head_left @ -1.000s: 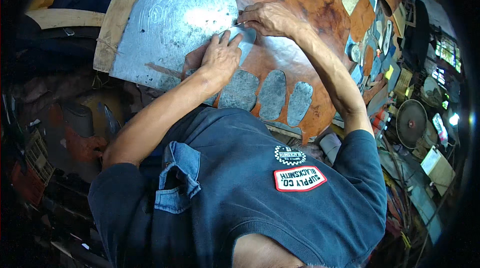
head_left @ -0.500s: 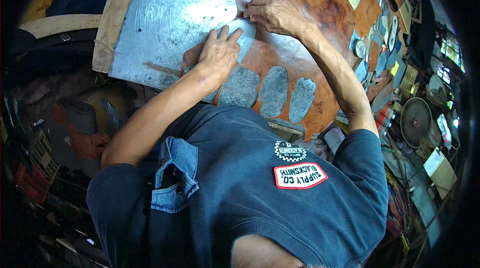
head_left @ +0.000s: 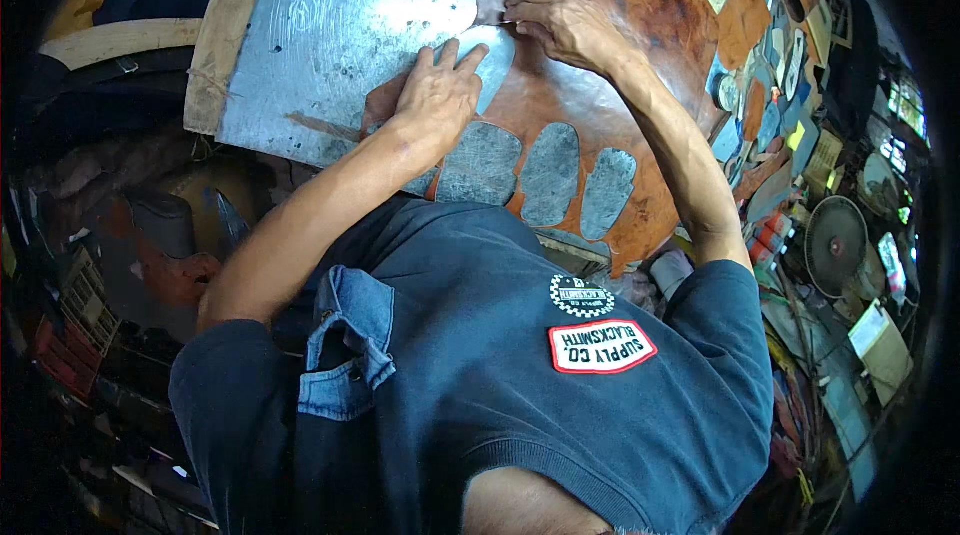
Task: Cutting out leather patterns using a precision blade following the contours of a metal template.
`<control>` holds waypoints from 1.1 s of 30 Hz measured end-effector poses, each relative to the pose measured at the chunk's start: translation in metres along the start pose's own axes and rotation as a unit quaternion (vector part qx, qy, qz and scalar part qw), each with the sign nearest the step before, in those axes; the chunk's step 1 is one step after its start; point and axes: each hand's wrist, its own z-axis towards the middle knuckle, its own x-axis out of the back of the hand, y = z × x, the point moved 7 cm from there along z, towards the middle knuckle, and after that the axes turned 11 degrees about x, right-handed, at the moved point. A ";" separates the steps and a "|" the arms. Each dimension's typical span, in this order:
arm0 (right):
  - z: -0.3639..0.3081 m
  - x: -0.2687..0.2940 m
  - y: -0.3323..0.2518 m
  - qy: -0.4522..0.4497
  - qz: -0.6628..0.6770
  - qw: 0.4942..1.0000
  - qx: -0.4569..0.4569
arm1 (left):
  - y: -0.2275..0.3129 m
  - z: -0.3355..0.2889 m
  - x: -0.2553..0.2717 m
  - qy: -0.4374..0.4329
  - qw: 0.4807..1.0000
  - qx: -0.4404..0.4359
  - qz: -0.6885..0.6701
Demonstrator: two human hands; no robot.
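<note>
**Hands on the leather**

A big grey metal tabletop (head_left: 330,25) carries a brown leather sheet (head_left: 620,15) with oval holes. The left hand (head_left: 440,95) lies flat, fingers spread, on a grey template (head_left: 492,60). The right hand (head_left: 565,25) pinches the leather's edge.

Left hand (head_left: 437,95) flat, palm down, fingers (head_left: 463,57) spread and pointing away from the body, thumb out to the side. Left forearm bare, running back and down-left from the wrist to a bent elbow, upper arm in a dark blue short sleeve. Right hand (head_left: 565,27) just beyond and to the right of the left, knuckles up, fingers curled inward toward the left, fingertips (head_left: 515,7) pinched close together. Right wrist slightly bent, bare forearm stretching back down-right to the sleeve. Hands near each other, not touching.
</note>
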 end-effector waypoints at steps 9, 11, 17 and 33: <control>-0.011 -0.009 -0.003 0.017 0.036 0.999 -0.029 | -0.001 0.000 -0.003 -0.003 1.000 -0.003 -0.002; -0.016 -0.006 -0.006 0.071 0.015 0.997 -0.031 | 0.000 0.000 -0.003 -0.012 1.000 -0.004 0.000; -0.015 -0.006 -0.003 0.072 0.031 0.996 -0.043 | 0.000 -0.001 0.000 0.007 1.000 -0.005 0.006; -0.038 -0.018 -0.014 0.093 0.107 0.983 -0.115 | -0.001 0.002 -0.014 -0.032 0.996 -0.009 0.082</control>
